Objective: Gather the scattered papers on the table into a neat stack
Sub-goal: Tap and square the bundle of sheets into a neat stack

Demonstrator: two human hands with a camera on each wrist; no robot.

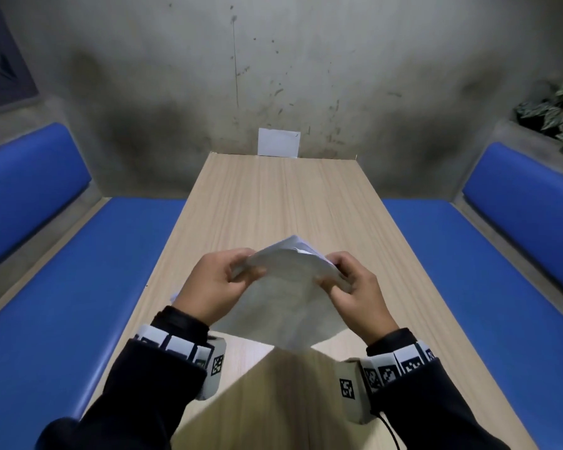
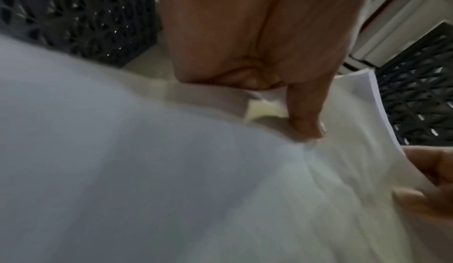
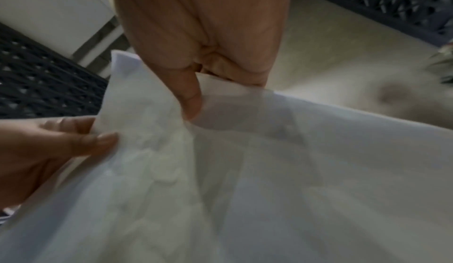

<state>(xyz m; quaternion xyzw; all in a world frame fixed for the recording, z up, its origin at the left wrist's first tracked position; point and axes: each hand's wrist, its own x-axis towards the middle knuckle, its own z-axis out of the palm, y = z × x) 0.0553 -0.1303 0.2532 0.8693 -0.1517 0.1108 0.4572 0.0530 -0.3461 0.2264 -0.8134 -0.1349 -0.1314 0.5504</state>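
A sheaf of white papers (image 1: 286, 303) is held tilted above the near part of the wooden table (image 1: 273, 196), one corner pointing down. My left hand (image 1: 244, 271) pinches its upper left edge, and my right hand (image 1: 330, 274) pinches the upper right edge. In the left wrist view the thumb (image 2: 306, 119) presses on the papers (image 2: 171, 170), whose stacked edges show at the top right. The right wrist view shows that thumb (image 3: 191, 100) pinching the papers (image 3: 269, 170), with my left hand's fingers (image 3: 49, 147) at the left. A small white corner (image 1: 173, 295) peeks out by my left wrist.
A white sheet (image 1: 278, 142) leans on the concrete wall at the table's far end. Blue padded benches (image 1: 78, 271) (image 1: 488, 254) run along both sides. A leafy plant (image 1: 559, 112) sits on the ledge at the right.
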